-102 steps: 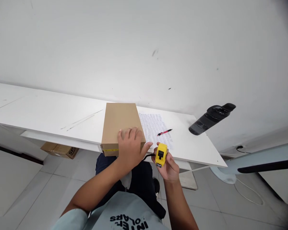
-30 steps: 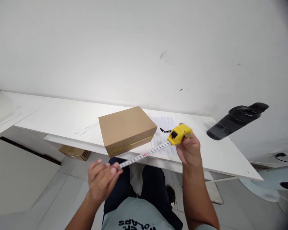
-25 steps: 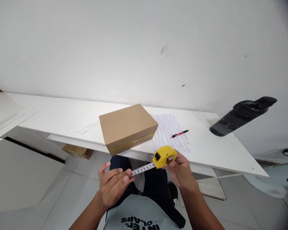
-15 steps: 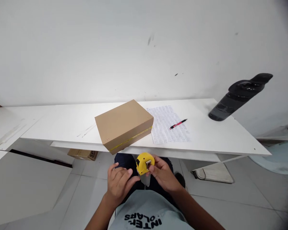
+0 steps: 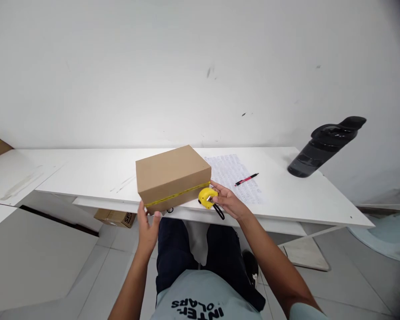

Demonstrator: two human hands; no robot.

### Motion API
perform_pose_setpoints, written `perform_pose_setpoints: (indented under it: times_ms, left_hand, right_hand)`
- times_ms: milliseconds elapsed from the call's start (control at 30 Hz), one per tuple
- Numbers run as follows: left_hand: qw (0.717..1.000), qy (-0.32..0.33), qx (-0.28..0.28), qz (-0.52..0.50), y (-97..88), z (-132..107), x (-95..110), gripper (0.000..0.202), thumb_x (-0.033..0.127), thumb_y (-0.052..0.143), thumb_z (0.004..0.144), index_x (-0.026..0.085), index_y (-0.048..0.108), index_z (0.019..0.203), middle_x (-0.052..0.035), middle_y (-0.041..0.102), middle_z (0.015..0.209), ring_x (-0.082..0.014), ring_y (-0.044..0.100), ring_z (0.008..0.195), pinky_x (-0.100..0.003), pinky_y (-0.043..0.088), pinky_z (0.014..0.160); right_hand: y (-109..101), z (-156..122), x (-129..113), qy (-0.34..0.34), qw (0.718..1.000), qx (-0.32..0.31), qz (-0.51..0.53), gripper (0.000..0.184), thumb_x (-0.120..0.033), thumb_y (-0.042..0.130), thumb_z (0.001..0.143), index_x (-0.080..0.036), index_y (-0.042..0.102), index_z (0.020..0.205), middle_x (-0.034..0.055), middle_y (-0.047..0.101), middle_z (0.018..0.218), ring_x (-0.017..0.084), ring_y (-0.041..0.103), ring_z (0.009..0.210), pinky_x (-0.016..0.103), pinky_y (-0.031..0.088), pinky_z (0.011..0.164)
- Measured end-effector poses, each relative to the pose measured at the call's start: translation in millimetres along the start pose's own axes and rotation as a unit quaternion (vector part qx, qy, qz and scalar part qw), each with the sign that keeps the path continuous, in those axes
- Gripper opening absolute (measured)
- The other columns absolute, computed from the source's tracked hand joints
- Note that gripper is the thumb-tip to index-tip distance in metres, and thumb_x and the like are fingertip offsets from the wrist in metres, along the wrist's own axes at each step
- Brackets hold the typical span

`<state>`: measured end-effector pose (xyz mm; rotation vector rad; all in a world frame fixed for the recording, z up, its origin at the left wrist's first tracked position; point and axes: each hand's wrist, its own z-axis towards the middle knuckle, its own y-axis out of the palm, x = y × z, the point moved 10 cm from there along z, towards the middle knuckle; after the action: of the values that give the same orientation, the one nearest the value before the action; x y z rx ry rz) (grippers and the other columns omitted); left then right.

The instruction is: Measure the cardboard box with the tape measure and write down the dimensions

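Observation:
A brown cardboard box (image 5: 171,171) with a yellow tape strip along its front side lies at an angle on the white table, its near left corner jutting past the front edge. My left hand (image 5: 148,233) grips that corner, thumb at the front and fingers on the left side. In my right hand (image 5: 229,202) is a yellow tape measure (image 5: 206,198) with a black wrist strap, held close to the box's right front; the fingertips reach the box's right corner.
Right of the box, a red and black pen (image 5: 246,179) rests on a sheet of handwritten paper (image 5: 226,166). A dark bottle (image 5: 320,151) stands near the right end of the white table (image 5: 303,200). Another carton (image 5: 116,218) sits below; a wall rises behind.
Both hands have moved forward from my lap to the box. The box has turned slightly, its front side now more parallel to the table edge. The tape measure came along in my right hand.

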<state>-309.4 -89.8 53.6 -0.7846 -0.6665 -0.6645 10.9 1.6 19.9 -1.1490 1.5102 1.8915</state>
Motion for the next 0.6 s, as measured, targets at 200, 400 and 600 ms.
perform_pose_setpoints:
  times_ms: [200,400,600]
  left_hand:
    - [0.991,-0.057,-0.03,0.12,-43.3,100,52,0.061,0.069,0.044,0.093,0.019,0.052,0.127,-0.0147,0.064,0.121,-0.0279,0.062,0.11,-0.044,0.051,0.094]
    - [0.93,-0.041,-0.235,0.28,26.4,177,115,0.069,0.081,0.045,0.083,0.022,0.055,0.118,-0.0114,0.07,0.107,-0.0303,0.067,0.092,-0.041,0.05,0.082]
    - [0.901,0.025,-0.343,0.266,122.3,212,120,0.06,0.072,0.061,0.08,0.016,0.065,0.102,-0.0126,0.074,0.106,-0.0303,0.069,0.098,-0.043,0.049,0.093]
  right_hand:
    - [65,-61,4,0.022,0.989,-0.145,0.023,0.048,-0.027,0.095,0.062,-0.024,0.076,0.107,0.0001,0.074,0.089,0.013,0.069,0.074,0.022,0.055,0.068]
    - [111,-87,26,0.007,0.984,-0.172,0.041,0.044,-0.031,0.097,0.06,-0.025,0.077,0.099,0.0003,0.076,0.087,0.013,0.069,0.072,0.023,0.054,0.067]
    - [123,-57,52,-0.012,0.997,-0.046,0.064,0.049,-0.037,0.097,0.059,-0.027,0.072,0.1,0.0001,0.075,0.094,0.014,0.068,0.082,0.025,0.056,0.076]
